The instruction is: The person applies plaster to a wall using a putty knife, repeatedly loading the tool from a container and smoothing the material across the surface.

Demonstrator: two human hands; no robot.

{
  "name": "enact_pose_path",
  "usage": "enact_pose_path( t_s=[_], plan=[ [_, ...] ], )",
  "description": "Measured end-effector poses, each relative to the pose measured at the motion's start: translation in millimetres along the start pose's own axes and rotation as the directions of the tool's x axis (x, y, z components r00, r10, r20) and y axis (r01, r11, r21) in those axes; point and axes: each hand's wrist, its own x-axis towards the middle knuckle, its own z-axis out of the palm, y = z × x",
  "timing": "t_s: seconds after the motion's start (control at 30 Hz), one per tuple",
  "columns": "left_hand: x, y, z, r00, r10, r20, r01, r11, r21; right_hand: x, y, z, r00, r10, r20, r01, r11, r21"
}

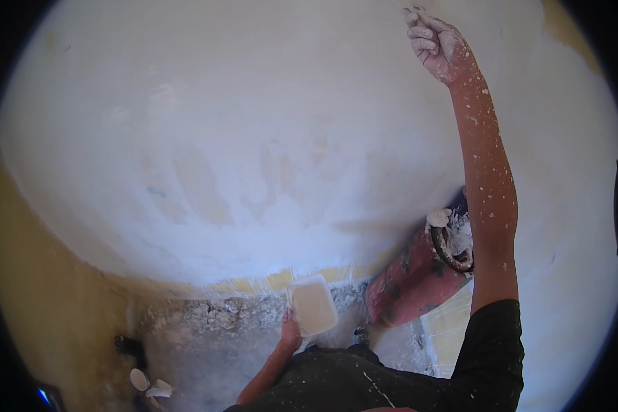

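in the head camera's view, a person in a dark short-sleeved shirt (364,384) flecked with white stands facing a broad wall (220,123), its surface coated in uneven white with yellowish patches showing through near the middle of the frame. the right arm stretches up the right side of the frame, dotted with white specks from wrist to elbow, and ends in a whitened right hand (436,44) at the upper right, up against the wall. its fingers (424,45) are curled in, thumb and forefinger close together near the top edge; whether they pinch something small there cannot be told.

low in the middle of the frame, the left hand (291,328) holds a pale rectangular tub (335,317) by its left side, fingers closed on the wall of it. a smooth off-white mix (312,305) shows inside.

to the right of the tub, a red cylinder (412,278) with worn, dark-blotched paint leans at a slant, its upper end crusted white and partly hidden behind the right arm. a yellow strip streaked with white runs along the foot of the wall, above a rough grey floor (206,350) strewn with pale debris. two small whitish objects (139,379) lie at the lower left.
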Motion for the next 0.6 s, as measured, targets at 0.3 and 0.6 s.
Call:
enact_pose_path(
  t_s=[0.3, 0.6],
  plan=[
    [-7.6, 2.9, 7.2, 0.982, 0.190, -0.009, -0.186, 0.969, 0.161, -83.9, 182.7, -80.6, 0.814, 0.304, -0.494, -0.316, 0.947, 0.062],
    [6.3, -11.5, -14.0, 0.994, 0.059, -0.087, -0.059, 0.998, 0.003, -139.2, 216.8, -95.9, 0.675, 0.710, -0.201, -0.531, 0.657, 0.535]
  ],
)
